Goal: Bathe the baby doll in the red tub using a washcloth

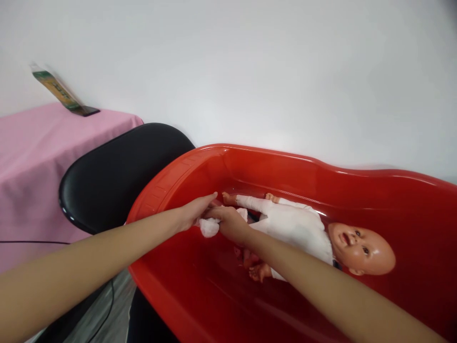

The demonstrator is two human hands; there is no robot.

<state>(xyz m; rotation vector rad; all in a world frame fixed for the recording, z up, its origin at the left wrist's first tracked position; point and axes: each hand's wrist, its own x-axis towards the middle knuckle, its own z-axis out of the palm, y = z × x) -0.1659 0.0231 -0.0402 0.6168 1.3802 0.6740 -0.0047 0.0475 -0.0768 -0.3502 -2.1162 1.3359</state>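
A red plastic baby bathtub (285, 159) fills the right of the view, and a bald baby doll (360, 248) in a white garment (293, 228) lies on its back inside. My left hand (194, 213) reaches in from the left, its straight fingers ending near the doll's raised foot (228, 198). My right hand (230, 224) comes from the lower right and closes over a white cotton wad (209, 227) just beside the left hand. Both hands hide part of the doll's legs.
Left of the tub stands a curved black padded seat (110, 176), beyond it a table under a pink cloth (43, 162). A green and yellow packet (59, 90) leans on the wall on a dark flat object (87, 111). A thin black cable (35, 242) crosses the cloth.
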